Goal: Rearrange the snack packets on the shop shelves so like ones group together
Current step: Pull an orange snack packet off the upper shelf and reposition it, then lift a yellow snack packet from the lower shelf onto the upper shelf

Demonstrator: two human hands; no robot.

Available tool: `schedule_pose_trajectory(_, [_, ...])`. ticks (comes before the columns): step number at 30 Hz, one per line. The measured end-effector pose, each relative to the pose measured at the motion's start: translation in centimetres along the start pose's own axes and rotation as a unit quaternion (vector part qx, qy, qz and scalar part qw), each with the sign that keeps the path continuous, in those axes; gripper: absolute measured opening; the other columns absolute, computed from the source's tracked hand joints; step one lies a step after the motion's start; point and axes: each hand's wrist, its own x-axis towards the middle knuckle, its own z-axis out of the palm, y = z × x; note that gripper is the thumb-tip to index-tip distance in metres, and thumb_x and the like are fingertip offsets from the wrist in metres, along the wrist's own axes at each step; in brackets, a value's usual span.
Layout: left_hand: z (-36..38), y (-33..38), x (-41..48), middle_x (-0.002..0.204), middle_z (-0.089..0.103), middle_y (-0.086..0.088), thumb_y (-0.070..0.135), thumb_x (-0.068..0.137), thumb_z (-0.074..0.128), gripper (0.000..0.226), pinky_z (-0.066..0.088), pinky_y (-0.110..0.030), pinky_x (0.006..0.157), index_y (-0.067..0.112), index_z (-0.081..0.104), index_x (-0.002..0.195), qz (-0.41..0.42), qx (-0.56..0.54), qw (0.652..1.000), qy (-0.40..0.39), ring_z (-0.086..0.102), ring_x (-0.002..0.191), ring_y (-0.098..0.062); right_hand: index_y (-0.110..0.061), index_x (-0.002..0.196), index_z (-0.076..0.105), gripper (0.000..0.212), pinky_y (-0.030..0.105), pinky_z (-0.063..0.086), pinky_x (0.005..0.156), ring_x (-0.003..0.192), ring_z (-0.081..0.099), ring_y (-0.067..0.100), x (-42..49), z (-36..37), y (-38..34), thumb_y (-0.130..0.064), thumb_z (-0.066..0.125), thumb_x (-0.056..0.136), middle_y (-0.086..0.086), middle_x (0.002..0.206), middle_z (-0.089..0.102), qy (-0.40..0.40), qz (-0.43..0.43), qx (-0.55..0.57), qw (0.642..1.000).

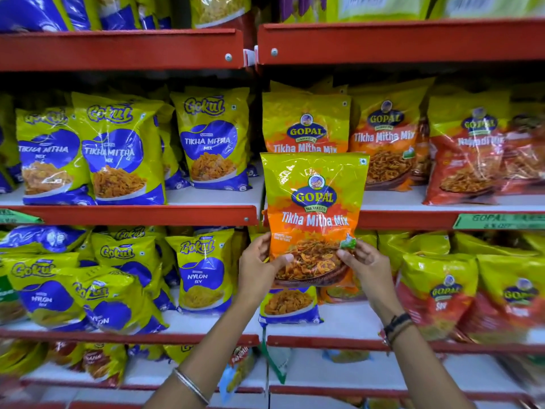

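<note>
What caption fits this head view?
Both hands, left and right, hold a Gopal Tikha Mitha Mix packet before matching packets on red shelves.

Gopal Tikha Mitha Mix packet: yellow top, orange lower half, upright, label forward, off the shelf, in front of the middle shelf's red front edge. Matching Gopal packets stand upright on that shelf behind.

Glossy plastic packet, painted-metal shelf

L hand & R hand raised; both gripping.
</note>
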Motion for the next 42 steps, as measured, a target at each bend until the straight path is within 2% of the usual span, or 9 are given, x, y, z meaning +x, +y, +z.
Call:
schedule_pose_trajectory(6, [4.5, 4.4, 1.6, 0.114, 0.065, -0.004, 0.011, 0.069, 0.078, 0.064, 0.05, -0.021, 0.083, 0.011, 0.048, 0.127, 0.056, -0.014, 0.998, -0.021, 0.062, 0.102, -0.016, -0.011, 0.116, 0.06, 0.04, 0.011, 0.053, 0.07, 0.081, 0.068, -0.005, 3.4, -4.7, -3.0, -0.002, 0.069, 0.078, -0.006, 0.096, 0.074, 0.031, -0.052, -0.002, 0.998])
schedule_pose_trajectory(12, [11.1, 8.2, 5.8, 0.119, 0.065, -0.012, 0.012, 0.068, 0.077, 0.065, 0.05, -0.036, 0.093, 0.008, 0.048, 0.125, 0.139, 0.001, 0.99, -0.029, 0.062, 0.108, -0.021, -0.026, 0.098, 0.062, 0.038, 0.008, 0.05, 0.072, 0.074, 0.064, -0.01, 8.5, -9.7, -7.0, 0.007, 0.063, 0.08, -0.027, 0.074, 0.072, 0.067, -0.131, -0.025, 0.989])
schedule_pose_trajectory(17, [16.0, 9.3, 8.0, 0.124, 0.061, -0.008, 0.009, 0.075, 0.072, 0.06, 0.047, -0.032, 0.096, 0.011, 0.043, 0.128, 0.161, 0.0, 0.986, -0.051, 0.058, 0.11, -0.015, 0.001, 0.119, 0.054, 0.035, 0.005, 0.044, 0.061, 0.057, 0.054, -0.014, 11.7, -12.4, -7.5, 0.005, 0.059, 0.085, -0.027, 0.051, 0.058, 0.095, -0.18, -0.055, 0.978])
schedule_pose_trajectory(21, [18.2, 8.2, 9.8, 0.137, 0.052, -0.012, 0.019, 0.08, 0.069, 0.064, 0.041, -0.046, 0.107, 0.014, 0.037, 0.135, 0.143, 0.038, 0.987, -0.056, 0.048, 0.127, -0.026, -0.013, 0.116, 0.057, 0.032, 0.01, 0.049, 0.074, 0.077, 0.062, -0.014, 14.2, -13.6, -5.8, -0.005, 0.063, 0.086, -0.007, 0.093, 0.066, 0.083, -0.161, -0.064, 0.981])
schedule_pose_trajectory(24, [19.0, 7.5, 11.1, 0.14, 0.05, -0.013, 0.02, 0.084, 0.066, 0.063, 0.039, -0.049, 0.109, 0.014, 0.034, 0.138, 0.138, 0.063, 0.987, -0.055, 0.046, 0.13, -0.028, -0.008, 0.113, 0.062, 0.027, 0.016, 0.049, 0.081, 0.083, 0.063, -0.009, 16.1, -14.2, -4.1, -0.01, 0.064, 0.086, 0.0, 0.096, 0.068, 0.064, -0.141, -0.084, 0.984])
schedule_pose_trajectory(28, [19.6, 7.3, 12.7, 0.137, 0.051, -0.015, 0.018, 0.087, 0.061, 0.06, 0.043, -0.046, 0.104, 0.012, 0.03, 0.139, 0.137, 0.106, 0.983, -0.068, 0.051, 0.123, -0.031, -0.01, 0.105, 0.062, 0.023, 0.036, 0.043, 0.082, 0.093, 0.064, 0.028, 17.6, -14.2, -3.2, -0.024, 0.064, 0.087, 0.027, 0.104, 0.067, 0.068, -0.109, -0.128, 0.983])
schedule_pose_trajectory(32, [18.7, 7.0, 10.9, 0.139, 0.048, -0.01, 0.01, 0.088, 0.058, 0.052, 0.04, -0.03, 0.103, 0.011, 0.036, 0.135, 0.169, 0.093, 0.98, -0.057, 0.046, 0.128, -0.022, -0.006, 0.126, 0.051, 0.045, 0.022, 0.041, 0.094, 0.112, 0.053, 0.015, 15.7, -12.7, -3.3, -0.025, 0.064, 0.087, 0.012, 0.125, 0.057, 0.166, -0.131, -0.146, 0.966])
schedule_pose_trajectory(35, [16.3, 5.6, 7.7, 0.131, 0.053, -0.001, 0.012, 0.09, 0.053, 0.039, 0.042, -0.025, 0.105, 0.013, 0.045, 0.128, 0.231, 0.028, 0.973, -0.001, 0.049, 0.122, -0.008, -0.007, 0.12, 0.053, 0.037, 0.011, 0.038, 0.094, 0.109, 0.051, 0.011, 11.8, -10.9, -2.8, -0.019, 0.063, 0.087, 0.006, 0.118, 0.055, 0.239, -0.216, -0.125, 0.939])
schedule_pose_trajectory(42, [9.6, -5.0, 2.9, 0.116, 0.055, -0.004, 0.01, 0.089, 0.049, 0.028, 0.045, -0.036, 0.096, 0.019, 0.049, 0.115, 0.225, 0.053, 0.958, 0.168, 0.052, 0.111, -0.012, -0.012, 0.108, 0.057, 0.024, 0.008, 0.046, 0.079, 0.09, 0.06, -0.007, 3.7, -4.4, 6.5, -0.006, 0.063, 0.085, 0.001, 0.101, 0.063, 0.071, -0.1, -0.062, 0.991])
